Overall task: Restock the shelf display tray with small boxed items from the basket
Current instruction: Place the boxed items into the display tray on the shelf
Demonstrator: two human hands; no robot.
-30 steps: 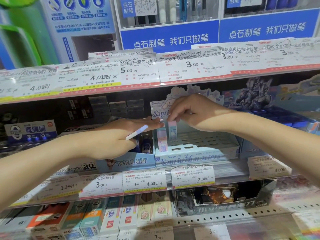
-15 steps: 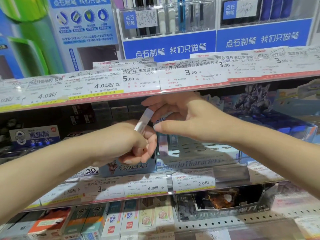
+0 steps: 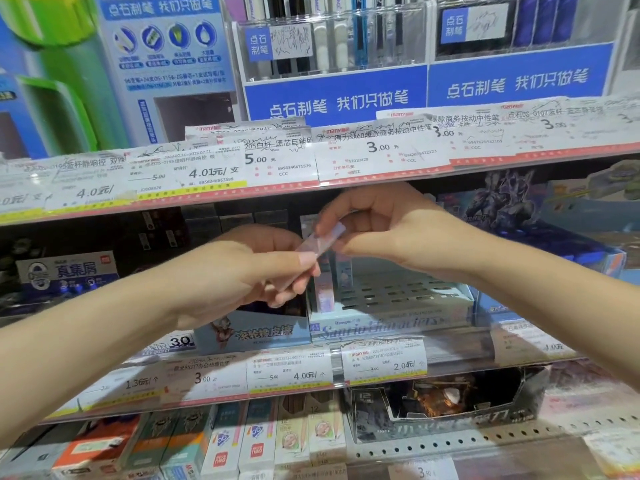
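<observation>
Tray holds 2 boxes (mostly bare). Left hand and right hand both pinch 1 box above it.

Both hands, left hand and right hand, pinch one small box above the display tray.

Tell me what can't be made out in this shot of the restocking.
Head view only:
- Small box: print motion-blurred, ends covered by left hand and right hand.
- Display tray: left compartments hidden behind the hands.
- Basket: out of frame.
- Price labels: fine print too small.
</observation>
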